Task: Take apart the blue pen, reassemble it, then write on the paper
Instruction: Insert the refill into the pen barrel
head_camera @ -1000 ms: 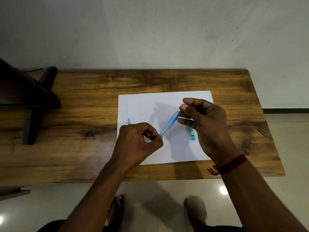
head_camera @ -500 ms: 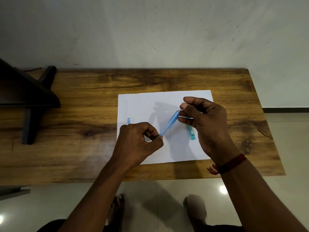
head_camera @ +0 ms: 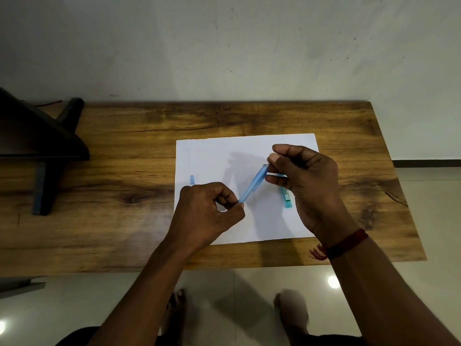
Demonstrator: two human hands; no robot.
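Note:
A light blue pen barrel (head_camera: 253, 183) slants above the white paper (head_camera: 212, 156). My left hand (head_camera: 208, 211) pinches its lower end. My right hand (head_camera: 304, 181) grips its upper end with thumb and fingers; a thin blue piece (head_camera: 280, 175) shows just under those fingers. A teal pen part (head_camera: 287, 198) lies on the paper, partly hidden by my right hand. A small blue piece (head_camera: 192, 179) lies on the paper near its left edge.
The paper rests on a wooden table (head_camera: 112, 171) against a pale wall. A dark stand (head_camera: 45, 156) occupies the table's left end. Below the near edge are a tiled floor and my feet (head_camera: 290, 310).
Almost nothing has moved. Both hands keep the same grip on the barrel, with only a slight shift of my right fingers at its upper end.

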